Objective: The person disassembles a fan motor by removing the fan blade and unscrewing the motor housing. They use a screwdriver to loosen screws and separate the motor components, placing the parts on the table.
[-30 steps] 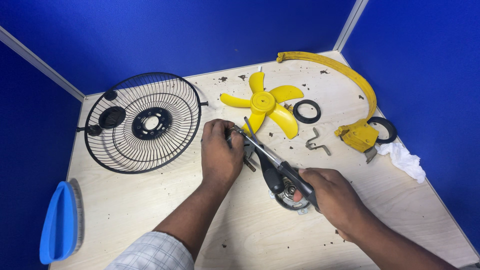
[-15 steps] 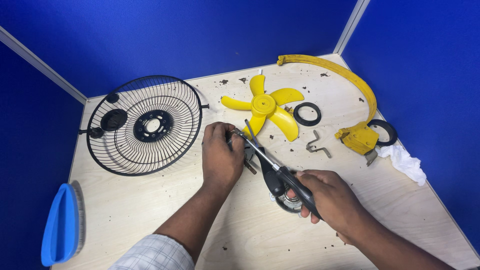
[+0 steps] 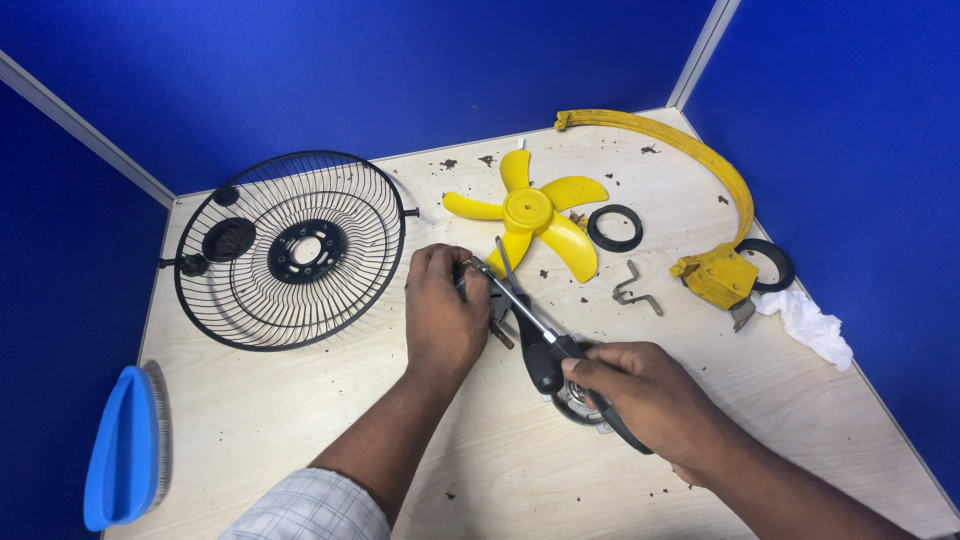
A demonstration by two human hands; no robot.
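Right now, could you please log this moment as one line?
left hand: steadies small part | right hand: grips pliers | fan blade: beside

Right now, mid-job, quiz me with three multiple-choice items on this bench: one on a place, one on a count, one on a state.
1. Where does the black round wire fan guard lie?
A. left of the yellow plastic fan blade
B. right of it
C. on top of it

2. How many vanes does the yellow blade have?
A. three
B. five
C. seven

3. What is the right hand doing?
A. resting flat and empty
B. gripping the black-handled pliers
C. holding the white crumpled cloth

Answers: 1 A, the guard sits toward the table's left side, apart from the blade. 2 B, five vanes spread from the hub. 3 B, its fingers wrap the black handles while the left hand closes over a small part at the pliers' tip.
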